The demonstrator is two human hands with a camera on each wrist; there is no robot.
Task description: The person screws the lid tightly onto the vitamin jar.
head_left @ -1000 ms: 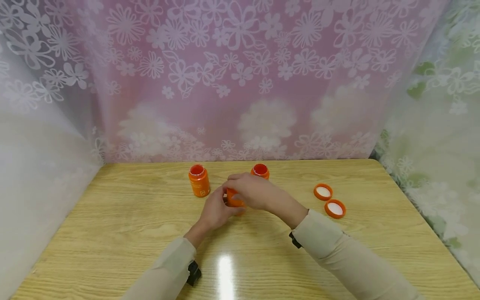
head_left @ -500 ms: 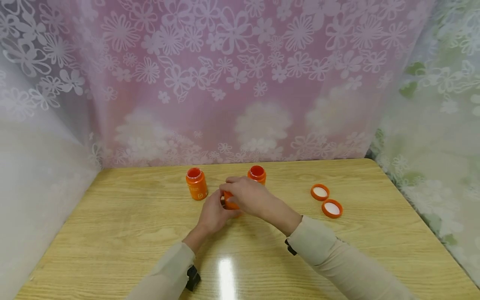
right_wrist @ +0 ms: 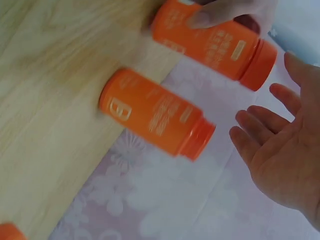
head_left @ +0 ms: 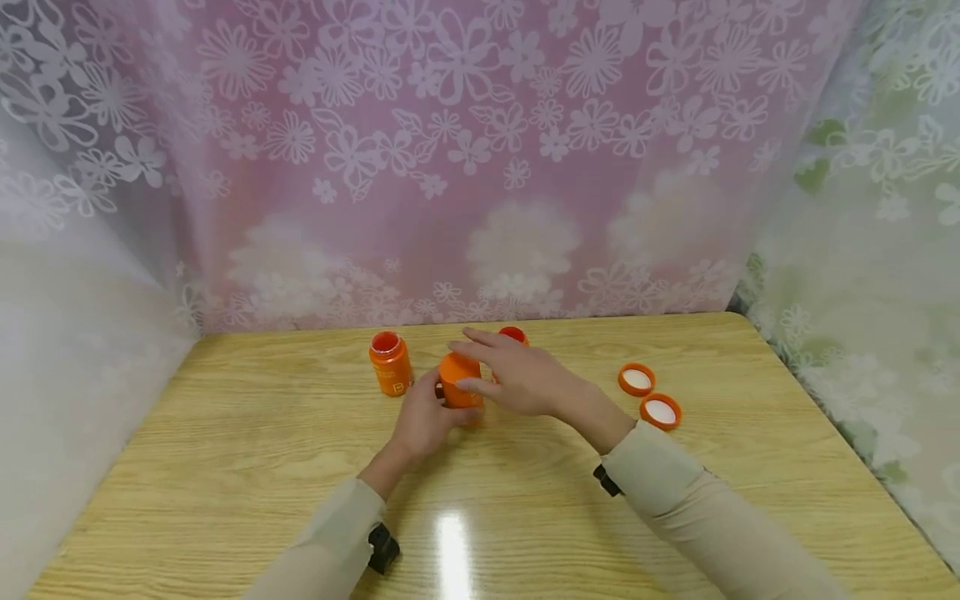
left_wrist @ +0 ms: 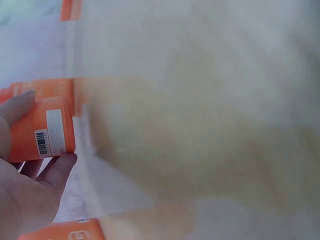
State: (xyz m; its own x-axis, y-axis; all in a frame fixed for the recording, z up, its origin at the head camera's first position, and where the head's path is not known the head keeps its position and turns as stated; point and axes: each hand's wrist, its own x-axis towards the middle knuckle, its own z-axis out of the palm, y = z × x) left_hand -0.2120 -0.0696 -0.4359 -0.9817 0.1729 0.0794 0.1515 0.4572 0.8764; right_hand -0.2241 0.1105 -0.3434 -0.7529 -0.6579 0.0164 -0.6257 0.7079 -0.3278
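Observation:
An orange bottle (head_left: pixel 459 383) with its cap on stands upright on the table, gripped low by my left hand (head_left: pixel 426 421). In the left wrist view, the thumb and fingers of my left hand (left_wrist: pixel 35 185) curl round that bottle (left_wrist: pixel 37 130), which shows a barcode. My right hand (head_left: pixel 528 375) is beside the cap, fingers spread. The right wrist view shows the right hand (right_wrist: pixel 280 145) apart from the cap (right_wrist: pixel 258 65), holding nothing. An uncapped bottle (right_wrist: pixel 157 112) stands behind, partly covered by the right hand in the head view.
Another uncapped orange bottle (head_left: pixel 391 365) stands to the left of the held one. Two orange caps (head_left: pixel 637 379) with white insides lie on the right of the wooden table (head_left: pixel 262 467). A pink floral curtain (head_left: pixel 420 208) hangs behind the table's far edge.
My right hand has loosened from the top of the held bottle and moved slightly right, uncovering its cap. My left hand keeps its grip low on the bottle.

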